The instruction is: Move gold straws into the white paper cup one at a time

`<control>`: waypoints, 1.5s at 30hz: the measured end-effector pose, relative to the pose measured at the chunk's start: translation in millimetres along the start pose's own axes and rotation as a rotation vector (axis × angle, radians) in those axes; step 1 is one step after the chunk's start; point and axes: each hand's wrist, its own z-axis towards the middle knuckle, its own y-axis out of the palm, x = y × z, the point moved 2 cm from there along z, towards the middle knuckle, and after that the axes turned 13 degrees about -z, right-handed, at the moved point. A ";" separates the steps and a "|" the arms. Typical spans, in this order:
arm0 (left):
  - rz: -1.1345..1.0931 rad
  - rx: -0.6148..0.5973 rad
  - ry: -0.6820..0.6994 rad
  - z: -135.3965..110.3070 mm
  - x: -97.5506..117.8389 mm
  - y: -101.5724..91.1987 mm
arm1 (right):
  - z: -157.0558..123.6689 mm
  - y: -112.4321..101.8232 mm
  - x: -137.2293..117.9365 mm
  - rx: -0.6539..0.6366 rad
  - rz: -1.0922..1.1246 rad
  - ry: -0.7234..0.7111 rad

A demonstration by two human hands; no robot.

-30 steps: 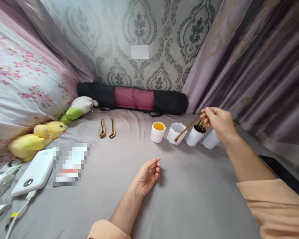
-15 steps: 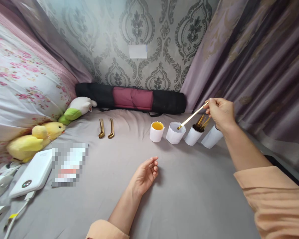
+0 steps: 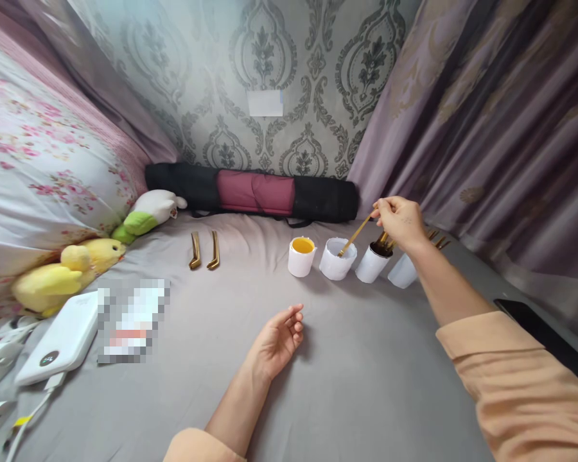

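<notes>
My right hand (image 3: pixel 399 222) pinches a thin gold stick (image 3: pixel 352 239) whose lower tip reaches into the second white cup (image 3: pixel 337 259). That cup stands in a row with a cup with a yellow inside (image 3: pixel 301 256), a dark-filled cup holding more gold sticks (image 3: pixel 372 262), and a fourth white cup (image 3: pixel 402 271) partly behind my wrist. My left hand (image 3: pixel 275 341) rests palm-up on the grey sheet (image 3: pixel 356 378), fingers loosely curled and apart, holding nothing. Two bent gold sticks (image 3: pixel 205 249) lie further left.
A black and maroon roll bag (image 3: pixel 250 191) lies along the patterned wall. Plush toys (image 3: pixel 62 274) and a white and green plush (image 3: pixel 149 213) sit by the floral bedding at left. A white power bank (image 3: pixel 58 343) and chargers lie front left. A curtain hangs on the right, with a dark phone (image 3: pixel 544 333) below it.
My right hand lifted the gold stick up out of the dark cup, then moved left and down, bringing its tip into the second white cup. My left hand stayed put.
</notes>
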 end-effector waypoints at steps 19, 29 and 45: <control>-0.013 -0.014 -0.003 1.4 0.1 -2.1 | -9.3 18.8 -8.4 -0.240 -0.099 -0.102; -0.008 -0.013 -0.002 -0.1 -1.5 -0.4 | -16.6 32.6 -10.0 -0.338 -0.113 -0.138; -0.009 -0.002 -0.006 -0.6 0.0 0.2 | -17.8 47.5 -3.1 -0.417 -0.118 -0.139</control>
